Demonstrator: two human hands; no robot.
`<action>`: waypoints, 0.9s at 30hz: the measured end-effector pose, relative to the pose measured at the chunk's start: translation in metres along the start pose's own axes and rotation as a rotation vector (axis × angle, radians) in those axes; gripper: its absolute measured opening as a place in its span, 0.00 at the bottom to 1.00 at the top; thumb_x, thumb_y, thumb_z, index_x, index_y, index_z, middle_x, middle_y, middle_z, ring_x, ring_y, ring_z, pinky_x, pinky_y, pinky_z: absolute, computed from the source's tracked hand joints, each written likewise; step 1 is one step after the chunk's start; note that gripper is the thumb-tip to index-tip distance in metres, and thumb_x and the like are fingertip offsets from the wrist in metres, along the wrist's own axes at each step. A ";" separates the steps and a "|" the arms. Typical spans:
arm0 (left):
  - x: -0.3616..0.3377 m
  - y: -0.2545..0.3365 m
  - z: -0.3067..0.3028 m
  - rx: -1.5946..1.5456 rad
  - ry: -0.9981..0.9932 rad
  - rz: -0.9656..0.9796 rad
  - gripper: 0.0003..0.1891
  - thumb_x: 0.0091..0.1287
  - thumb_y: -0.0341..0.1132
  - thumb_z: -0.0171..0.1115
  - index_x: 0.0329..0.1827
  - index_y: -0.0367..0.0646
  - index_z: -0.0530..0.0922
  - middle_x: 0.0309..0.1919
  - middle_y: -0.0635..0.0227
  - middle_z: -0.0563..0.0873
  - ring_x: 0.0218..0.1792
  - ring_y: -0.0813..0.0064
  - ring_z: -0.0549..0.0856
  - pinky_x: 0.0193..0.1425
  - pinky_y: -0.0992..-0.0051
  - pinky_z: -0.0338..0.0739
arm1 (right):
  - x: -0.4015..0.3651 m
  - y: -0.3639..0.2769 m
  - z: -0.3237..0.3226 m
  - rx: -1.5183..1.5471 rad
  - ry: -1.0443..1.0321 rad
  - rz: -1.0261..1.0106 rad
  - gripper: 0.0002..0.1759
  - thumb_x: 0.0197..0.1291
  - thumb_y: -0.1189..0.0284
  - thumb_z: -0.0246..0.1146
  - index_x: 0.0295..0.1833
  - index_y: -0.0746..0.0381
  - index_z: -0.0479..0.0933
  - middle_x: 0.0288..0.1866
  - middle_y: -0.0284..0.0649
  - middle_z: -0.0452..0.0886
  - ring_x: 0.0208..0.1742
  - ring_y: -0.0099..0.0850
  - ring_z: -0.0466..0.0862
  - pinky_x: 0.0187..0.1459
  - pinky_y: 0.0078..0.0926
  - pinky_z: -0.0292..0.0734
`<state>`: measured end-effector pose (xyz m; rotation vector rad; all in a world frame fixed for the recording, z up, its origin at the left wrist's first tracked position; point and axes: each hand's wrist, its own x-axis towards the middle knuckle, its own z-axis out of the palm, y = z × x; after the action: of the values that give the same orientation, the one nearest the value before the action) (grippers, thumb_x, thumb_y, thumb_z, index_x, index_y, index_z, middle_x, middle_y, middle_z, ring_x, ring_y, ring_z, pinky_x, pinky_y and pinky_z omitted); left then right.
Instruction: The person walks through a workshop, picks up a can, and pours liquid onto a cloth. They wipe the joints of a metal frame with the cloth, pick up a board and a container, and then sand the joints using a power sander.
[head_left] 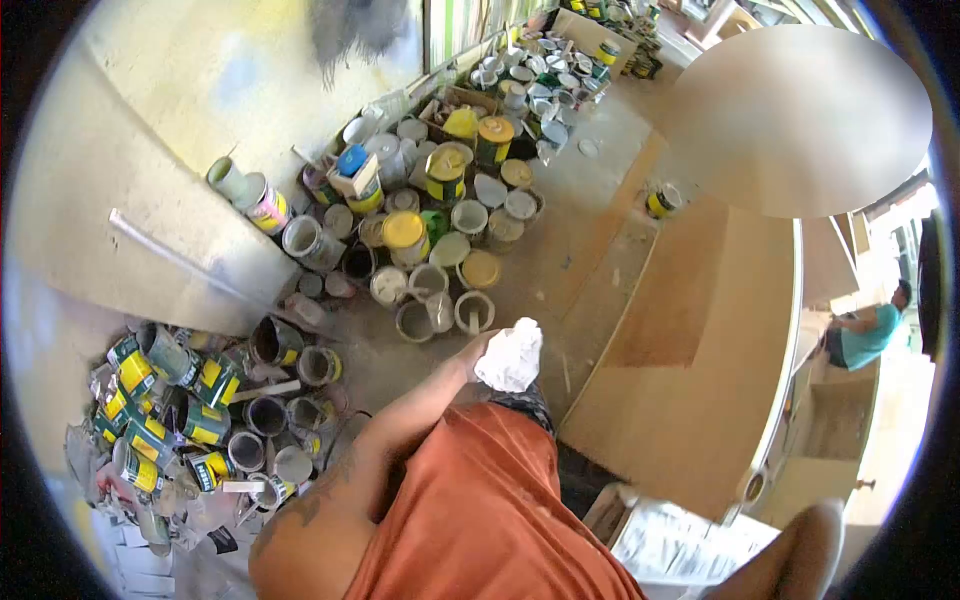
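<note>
In my left hand [478,357] is a crumpled white cloth [511,357], held out in front of my orange shirt, with the fingers mostly hidden behind it. Beyond the cloth stand open paint cans, the nearest an open white-rimmed can [474,312]. My right arm shows at the lower right edge, bent, beside a paint-streaked white sheet [665,545]; its hand is out of view. To the right of the cloth lies a large wooden panel [700,390] with a darker brown patch.
Cans crowd the floor by the wall, among them a yellow-lidded can [404,232]. A heap of cans [150,440] lies at the left. One can [662,201] stands alone beside the panel. A person in teal [868,336] sits at the far right. A blurred oval covers the upper right.
</note>
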<state>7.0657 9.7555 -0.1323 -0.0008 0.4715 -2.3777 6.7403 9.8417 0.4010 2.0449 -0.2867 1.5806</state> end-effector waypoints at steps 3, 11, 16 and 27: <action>0.042 0.043 0.040 0.420 0.230 0.427 0.21 0.73 0.46 0.54 0.60 0.39 0.79 0.50 0.63 0.87 0.50 0.67 0.88 0.60 0.64 0.83 | -0.010 0.116 0.037 -0.032 0.169 -0.030 0.11 0.70 0.62 0.60 0.40 0.58 0.78 0.30 0.32 0.74 0.32 0.26 0.74 0.34 0.28 0.71; 0.160 0.157 0.080 0.231 -0.177 0.570 0.14 0.73 0.50 0.53 0.47 0.49 0.76 0.46 0.62 0.81 0.43 0.61 0.82 0.45 0.59 0.79 | -0.346 0.286 0.268 0.154 -0.496 1.635 0.15 0.72 0.60 0.57 0.39 0.61 0.74 0.27 0.32 0.69 0.30 0.28 0.70 0.32 0.30 0.65; 0.203 0.298 0.011 0.460 0.987 0.810 0.14 0.74 0.49 0.49 0.32 0.54 0.71 0.29 0.64 0.77 0.27 0.60 0.80 0.28 0.55 0.78 | -0.759 0.108 0.230 0.278 -1.915 1.750 0.29 0.74 0.52 0.51 0.69 0.62 0.69 0.58 0.60 0.80 0.61 0.52 0.80 0.62 0.51 0.72; 0.298 0.442 -0.170 0.340 1.304 0.596 0.25 0.73 0.57 0.57 0.62 0.49 0.78 0.50 0.66 0.85 0.47 0.63 0.86 0.51 0.58 0.84 | -0.924 0.023 0.188 0.371 -1.806 2.421 0.21 0.74 0.52 0.55 0.56 0.57 0.80 0.42 0.38 0.82 0.43 0.32 0.80 0.42 0.32 0.74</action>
<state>7.1044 9.3158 -0.4772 1.6426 0.5086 -1.5507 6.6165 9.5820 -0.4972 -0.7685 1.6051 0.4507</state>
